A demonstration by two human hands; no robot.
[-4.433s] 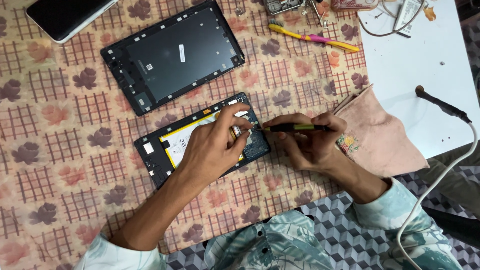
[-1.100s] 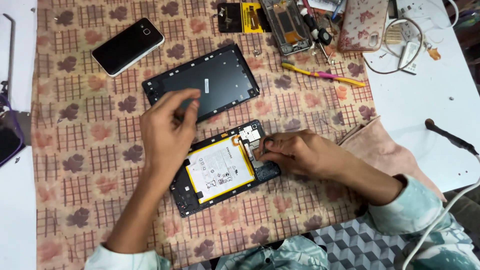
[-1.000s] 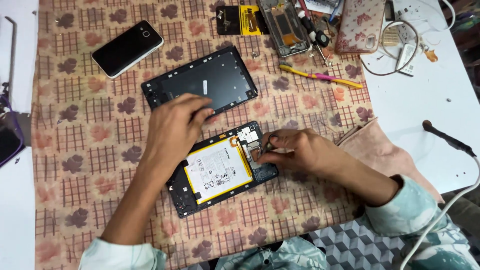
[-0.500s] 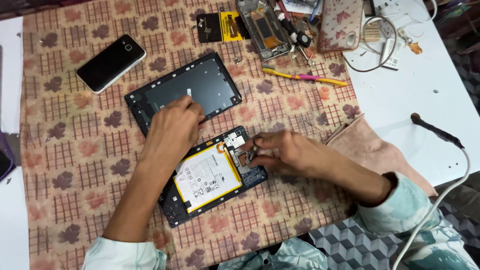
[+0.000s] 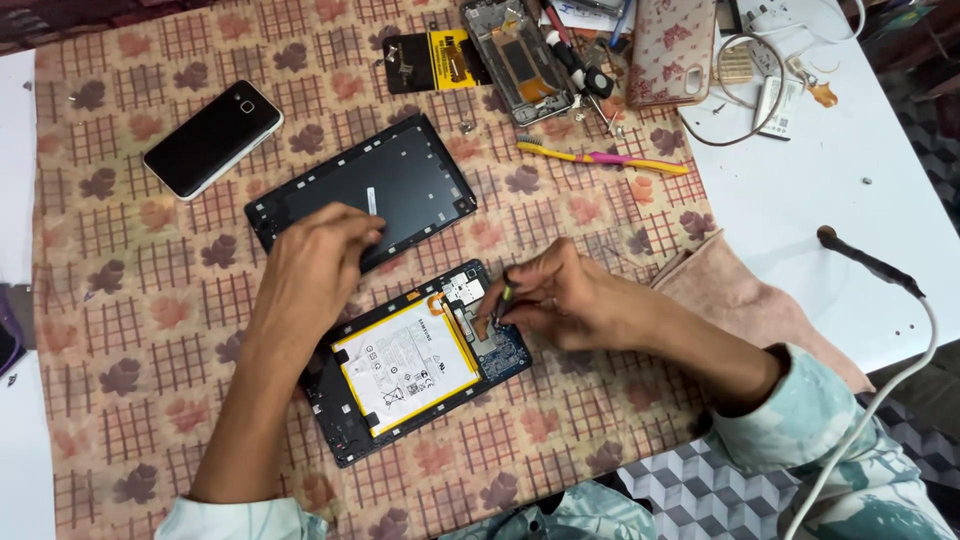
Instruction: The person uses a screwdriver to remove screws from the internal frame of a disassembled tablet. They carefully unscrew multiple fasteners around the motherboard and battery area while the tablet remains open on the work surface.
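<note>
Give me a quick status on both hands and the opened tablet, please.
Left hand rests over the black rectangular back cover. Right hand pinches a small tool at the circuit board of the opened black tablet with white battery. Nothing obstructing.

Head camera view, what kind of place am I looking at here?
Probably a small electronics repair bench. An opened tablet with its battery exposed lies on the patterned cloth, its back cover set beside it, and a stripped phone frame lies further up the cloth.

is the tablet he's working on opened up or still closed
Opened up. The tablet lies with its white battery and circuit board exposed, and its black back cover lies apart, above it on the cloth.
</note>
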